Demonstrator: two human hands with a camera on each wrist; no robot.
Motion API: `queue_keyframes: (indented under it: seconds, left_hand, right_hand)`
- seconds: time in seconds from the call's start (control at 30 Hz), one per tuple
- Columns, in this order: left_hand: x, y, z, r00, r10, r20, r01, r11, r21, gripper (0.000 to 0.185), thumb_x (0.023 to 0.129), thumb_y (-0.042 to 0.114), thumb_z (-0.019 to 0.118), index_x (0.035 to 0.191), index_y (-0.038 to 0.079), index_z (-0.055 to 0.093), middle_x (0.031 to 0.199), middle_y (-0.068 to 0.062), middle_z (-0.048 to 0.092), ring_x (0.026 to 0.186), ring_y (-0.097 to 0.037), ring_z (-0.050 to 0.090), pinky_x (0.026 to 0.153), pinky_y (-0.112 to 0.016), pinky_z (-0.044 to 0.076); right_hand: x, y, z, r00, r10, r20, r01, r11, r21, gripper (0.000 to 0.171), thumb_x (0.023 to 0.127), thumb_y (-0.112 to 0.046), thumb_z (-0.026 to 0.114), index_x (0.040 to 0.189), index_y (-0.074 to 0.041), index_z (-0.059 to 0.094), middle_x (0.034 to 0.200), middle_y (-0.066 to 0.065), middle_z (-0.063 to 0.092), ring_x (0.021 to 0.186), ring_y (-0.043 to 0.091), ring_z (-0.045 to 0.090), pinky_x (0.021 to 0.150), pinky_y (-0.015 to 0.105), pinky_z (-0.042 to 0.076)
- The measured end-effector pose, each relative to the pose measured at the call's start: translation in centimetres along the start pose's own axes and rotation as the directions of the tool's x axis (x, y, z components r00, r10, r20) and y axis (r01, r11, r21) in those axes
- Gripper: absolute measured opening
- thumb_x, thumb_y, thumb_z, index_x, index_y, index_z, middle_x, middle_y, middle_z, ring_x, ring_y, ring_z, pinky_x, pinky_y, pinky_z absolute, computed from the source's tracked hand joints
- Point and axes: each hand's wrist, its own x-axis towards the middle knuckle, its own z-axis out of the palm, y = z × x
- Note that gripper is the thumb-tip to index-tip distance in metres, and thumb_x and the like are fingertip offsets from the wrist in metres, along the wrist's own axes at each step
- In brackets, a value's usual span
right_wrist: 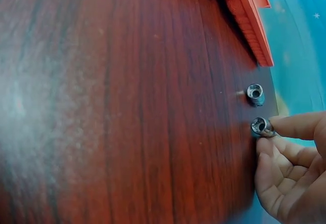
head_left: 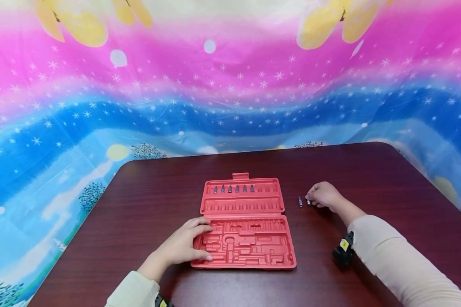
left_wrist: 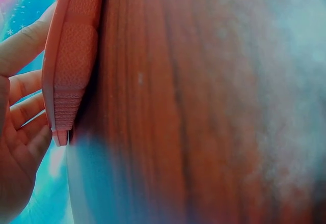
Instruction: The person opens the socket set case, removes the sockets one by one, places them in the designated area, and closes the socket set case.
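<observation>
- Table [head_left: 369,170] of dark red wood; starry pink-and-blue backdrop [head_left: 230,98] behind its far edge.
- Left hand [head_left: 182,247] rests flat on the open red tool case [head_left: 249,251].
- Right hand [head_left: 322,195] pinches a socket [right_wrist: 262,127].

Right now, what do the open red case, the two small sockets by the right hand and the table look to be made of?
The red case: moulded plastic by its look, matte, with shaped recesses and ribbed slots.
The two sockets, free and pinched by the right hand: probably steel, grey, shiny, hollow-ended.
The table: dark reddish wood grain, glossy; solid wood or laminate cannot be told.
The left hand rests on the case.
</observation>
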Motion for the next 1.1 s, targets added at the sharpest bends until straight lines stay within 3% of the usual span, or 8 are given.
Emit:
queue_keyframes:
  seconds: [0.63,0.87,1.1]
  left_hand:
    - [0.03,-0.17,0.0,1.0,0.016,-0.003,-0.016,1.0,-0.01,0.063,0.061,0.047,0.072,0.111,0.012,0.057,0.122,0.002,0.043,0.117,-0.017,0.033,0.093,-0.035,0.032]
    - [0.06,-0.35,0.12,1.0,0.012,-0.002,-0.012,1.0,-0.017,0.063,0.061,0.048,0.071,0.112,0.013,0.057,0.122,0.003,0.043,0.117,-0.016,0.033,0.093,-0.036,0.032]
    - [0.01,-0.45,0.23,1.0,0.016,-0.005,-0.016,1.0,-0.016,0.064,0.061,0.049,0.071,0.112,0.013,0.057,0.122,0.003,0.043,0.117,-0.016,0.032,0.094,-0.035,0.031]
  right_hand:
    - [0.13,0.05,0.41,0.999,0.0,-0.049,0.0,1.0,0.017,0.009,0.08,-0.003,0.053,0.076,0.004,0.055,0.091,0.017,0.059,0.061,0.019,0.047,0.052,0.029,0.044]
    - [0.08,0.17,0.31,0.999,-0.001,-0.041,0.001,1.0,0.013,0.011,0.082,-0.007,0.054,0.081,0.004,0.055,0.083,0.011,0.056,0.063,0.019,0.048,0.054,0.029,0.044]
    - [-0.28,0.53,0.14,1.0,-0.017,-0.02,0.018,0.999,0.031,0.015,0.085,-0.008,0.048,0.089,0.006,0.052,0.098,0.02,0.056,0.068,0.021,0.048,0.058,0.03,0.045]
